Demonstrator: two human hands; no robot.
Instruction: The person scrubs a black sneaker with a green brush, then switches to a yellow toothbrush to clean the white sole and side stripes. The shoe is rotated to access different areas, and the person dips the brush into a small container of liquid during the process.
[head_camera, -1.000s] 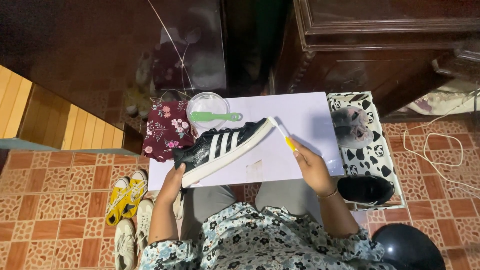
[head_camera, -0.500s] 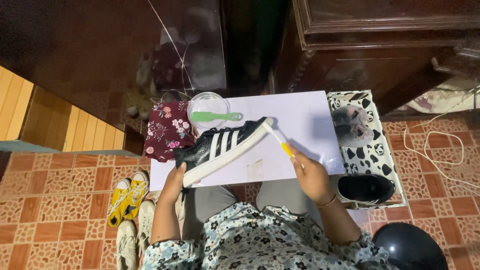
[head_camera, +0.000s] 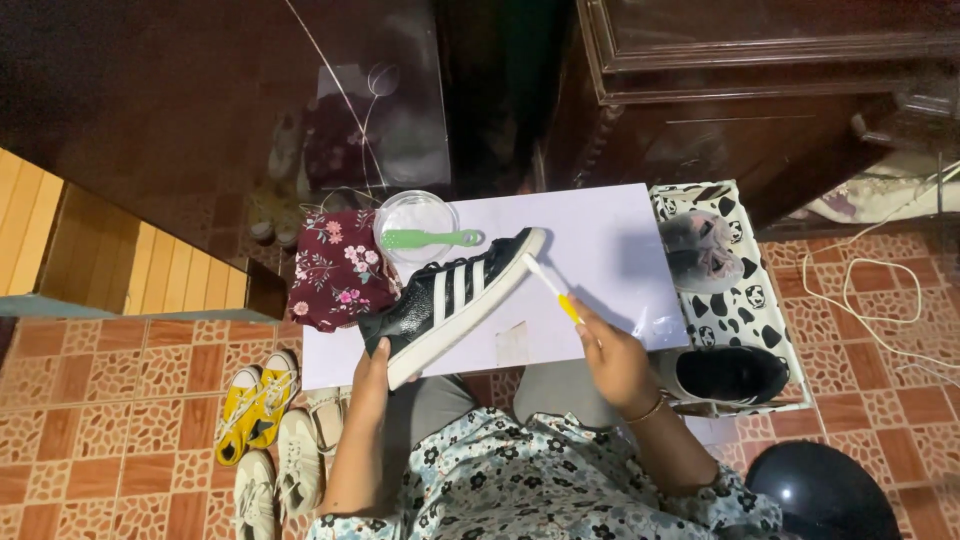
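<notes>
Black sneaker (head_camera: 452, 298) with white stripes and white sole, tilted over the white board (head_camera: 610, 250), toe toward the board's middle, heel at its near-left edge. Left hand (head_camera: 372, 366) closed around the sneaker's heel end, holding it up off the board. Right hand (head_camera: 615, 352) closed on a toothbrush (head_camera: 553, 286) with a yellow-and-white handle, just right of the sneaker; brush head touching the sneaker's toe.

Clear round bowl (head_camera: 414, 222) at the board's far-left corner, green brush (head_camera: 430, 239) lying across it. Floral maroon cloth (head_camera: 335, 268) just left of the board. Cow-print box (head_camera: 738, 300) against the board's right edge, grey shoe (head_camera: 700, 250) inside at the far end, second black shoe (head_camera: 728, 373) at the near end. Yellow sneakers (head_camera: 258, 405) and white sneakers (head_camera: 282, 470) on the tiled floor, near-left of the board. Dark wooden cabinet (head_camera: 760, 90) beyond the board.
</notes>
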